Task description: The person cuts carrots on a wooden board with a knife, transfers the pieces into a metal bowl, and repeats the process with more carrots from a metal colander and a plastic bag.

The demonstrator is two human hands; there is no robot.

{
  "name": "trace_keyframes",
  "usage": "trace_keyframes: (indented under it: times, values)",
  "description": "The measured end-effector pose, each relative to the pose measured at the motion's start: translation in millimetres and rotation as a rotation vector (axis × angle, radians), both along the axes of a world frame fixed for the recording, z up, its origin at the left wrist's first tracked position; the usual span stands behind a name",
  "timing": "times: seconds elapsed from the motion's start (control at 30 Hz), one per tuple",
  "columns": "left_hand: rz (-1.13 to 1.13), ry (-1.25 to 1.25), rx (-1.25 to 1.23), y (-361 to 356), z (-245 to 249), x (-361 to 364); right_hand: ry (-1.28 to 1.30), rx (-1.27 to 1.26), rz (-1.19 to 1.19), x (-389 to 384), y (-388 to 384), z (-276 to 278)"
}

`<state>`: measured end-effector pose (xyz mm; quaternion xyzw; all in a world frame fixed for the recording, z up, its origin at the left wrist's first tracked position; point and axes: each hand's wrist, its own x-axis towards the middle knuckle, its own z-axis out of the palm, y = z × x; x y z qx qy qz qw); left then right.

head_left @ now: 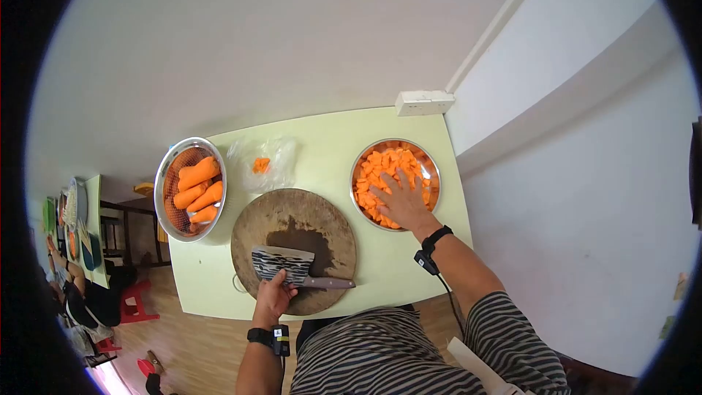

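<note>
My left hand (273, 300) is closed at the near edge of a cleaver (281, 265), with a digit lying over the patterned blade. The cleaver is over a round wooden chopping board (248, 227), its brown handle (330, 283) pointing right. A dark wet patch marks the board's middle. My right hand (404, 203) is spread, palm down, on the cut carrot pieces (373, 175) in a round metal bowl (436, 183). Its fingertips touch the pieces, and the palm hides some of them.
A metal basin (159, 201) at the left holds a mesh basket with several whole carrots (199, 172). Behind the board lies a clear plastic bag (285, 161) with orange bits (261, 165). A socket box (424, 102) sits at the table's back corner. Another person sits far left.
</note>
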<state>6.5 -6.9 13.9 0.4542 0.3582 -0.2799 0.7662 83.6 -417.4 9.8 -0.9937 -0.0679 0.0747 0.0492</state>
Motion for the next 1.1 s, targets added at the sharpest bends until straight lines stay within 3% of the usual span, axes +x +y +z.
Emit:
trace_keyframes:
  times: [0.53, 0.6, 0.8, 0.93, 1.1]
  values:
    - [-0.041, 0.055, 0.034, 8.6, -15.5, 2.7, -0.067, 0.117, -0.120, -3.2, -54.3, -15.5]
    - [-0.045, 0.053, 0.042, 9.2, -13.7, 2.7, -0.051, 0.236, -0.128, -3.6, -53.7, -11.6]
    - [-0.056, 0.066, 0.043, 6.6, -12.3, 6.8, 0.050, 0.065, -0.059, -20.4, -20.4, 26.2]
    - [-0.062, 0.077, 0.073, 7.9, -12.5, 6.3, 0.053, 0.034, 0.009, -22.1, -17.2, -0.3]
    - [-0.063, 0.064, 0.067, 8.1, -8.4, 6.4, 0.028, 0.124, -0.101, 12.5, -21.5, -6.0]
